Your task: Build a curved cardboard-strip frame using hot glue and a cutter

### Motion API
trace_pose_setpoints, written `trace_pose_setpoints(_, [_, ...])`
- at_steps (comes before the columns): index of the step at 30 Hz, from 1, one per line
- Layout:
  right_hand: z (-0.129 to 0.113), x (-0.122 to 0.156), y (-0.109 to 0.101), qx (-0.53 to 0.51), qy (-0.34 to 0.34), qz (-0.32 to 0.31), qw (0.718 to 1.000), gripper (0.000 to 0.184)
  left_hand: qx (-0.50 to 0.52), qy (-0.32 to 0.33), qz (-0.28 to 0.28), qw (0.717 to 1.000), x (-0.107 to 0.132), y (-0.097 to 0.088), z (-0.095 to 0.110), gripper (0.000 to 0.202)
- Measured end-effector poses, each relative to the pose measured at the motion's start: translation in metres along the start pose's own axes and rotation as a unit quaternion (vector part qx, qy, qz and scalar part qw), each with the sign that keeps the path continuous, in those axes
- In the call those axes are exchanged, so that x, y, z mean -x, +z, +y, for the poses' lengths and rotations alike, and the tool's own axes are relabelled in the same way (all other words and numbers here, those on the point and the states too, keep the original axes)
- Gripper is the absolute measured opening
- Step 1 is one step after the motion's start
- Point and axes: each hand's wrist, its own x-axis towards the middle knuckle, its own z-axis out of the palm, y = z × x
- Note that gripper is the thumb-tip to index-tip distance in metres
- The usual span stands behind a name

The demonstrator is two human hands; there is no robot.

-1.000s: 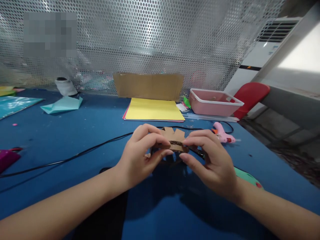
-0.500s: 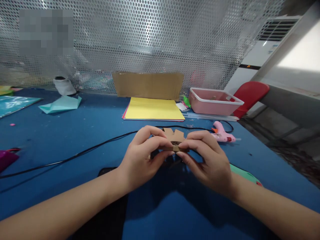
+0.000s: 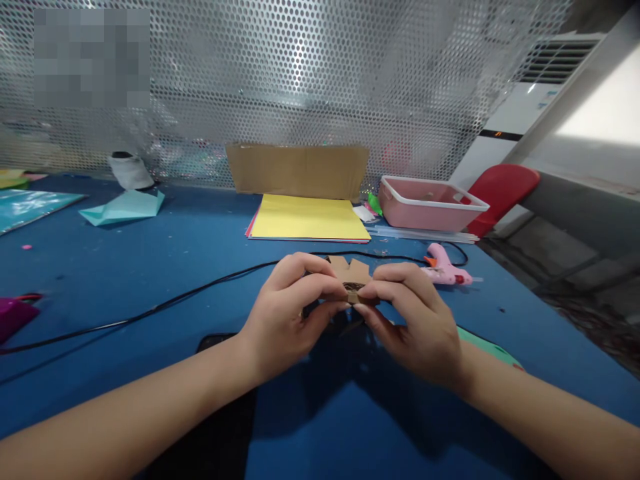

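A small brown cardboard piece (image 3: 351, 275) with notched upper flaps is held just above the blue table (image 3: 150, 267) in the middle of the view. My left hand (image 3: 287, 313) pinches its left end between thumb and fingers. My right hand (image 3: 413, 320) pinches its right end the same way, fingertips almost meeting those of the left. Most of the piece's lower part is hidden behind my fingers.
A pink glue gun (image 3: 445, 265) lies right of my hands, its black cord (image 3: 150, 310) running left across the table. Behind are yellow paper sheets (image 3: 307, 217), a cardboard sheet (image 3: 297, 170), a pink bin (image 3: 430, 202), folded teal paper (image 3: 123, 208) and a perforated metal screen (image 3: 300, 80).
My two hands have drawn closer together on the cardboard piece, so less of it shows between the fingertips. Nothing else has moved.
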Motion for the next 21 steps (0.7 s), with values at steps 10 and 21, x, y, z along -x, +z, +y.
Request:
trace_pose_setpoints(10, [0.0007,-0.0015,-0.0026,-0.007,-0.013,-0.023,1.000,0.023,-0.007,-0.011,-0.018,1.000,0.0029,0.0019,-0.0017,0.011])
trace_pose_setpoints(21, [-0.0004,0.0022,-0.0011,-0.008,-0.013,-0.036,0.999,0.023,-0.028,0.025,-0.002,0.999,0.0019,0.0024,0.0010,0.009])
